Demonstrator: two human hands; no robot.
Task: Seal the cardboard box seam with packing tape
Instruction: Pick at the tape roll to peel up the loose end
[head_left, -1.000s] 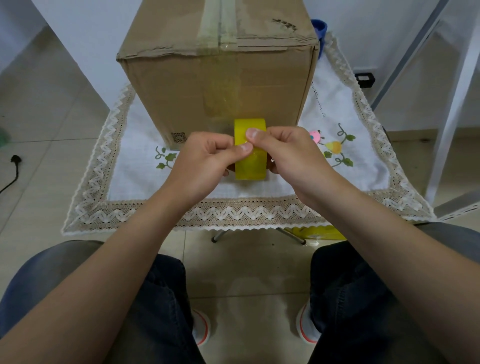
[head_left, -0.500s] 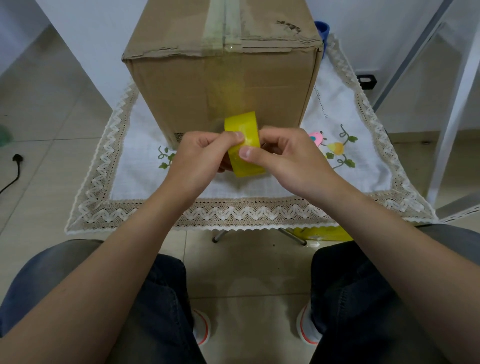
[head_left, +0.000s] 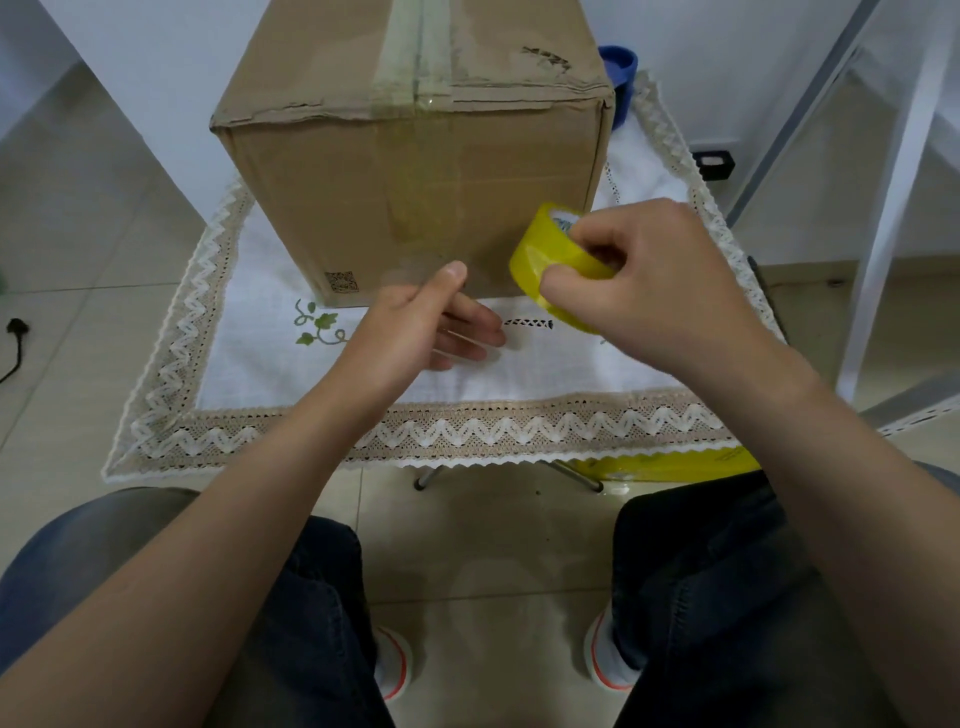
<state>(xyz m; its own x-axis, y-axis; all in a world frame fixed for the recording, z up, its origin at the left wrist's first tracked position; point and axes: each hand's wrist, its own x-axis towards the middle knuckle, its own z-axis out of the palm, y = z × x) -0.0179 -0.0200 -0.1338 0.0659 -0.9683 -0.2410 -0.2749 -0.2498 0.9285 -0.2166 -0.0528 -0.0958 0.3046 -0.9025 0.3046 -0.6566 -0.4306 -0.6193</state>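
A brown cardboard box (head_left: 363, 182) stands on a table under a white lace-edged cloth (head_left: 249, 431). Its top seam (head_left: 415, 52) runs away from me under a strip of dull tape. My right hand (head_left: 649, 280) grips a yellow roll of packing tape (head_left: 545, 257) in front of the box's lower right corner. To the left, my left hand (head_left: 415, 327) pinches what looks like the clear loose end of the tape (head_left: 410, 270) between thumb and forefinger, close to the box's front face. The strip between the hands is almost invisible.
A blue object (head_left: 621, 73) peeks out behind the box's right corner. A white metal frame (head_left: 893, 208) rises at the right. Below the table's front edge lies a yellow packet (head_left: 675, 462). A black plug (head_left: 15, 332) rests on the tiled floor at left. My knees sit below.
The hands have parted. My right hand carried the roll to the right and tilted it, while my left hand moved left holding the tape end, drawing tape off the roll.
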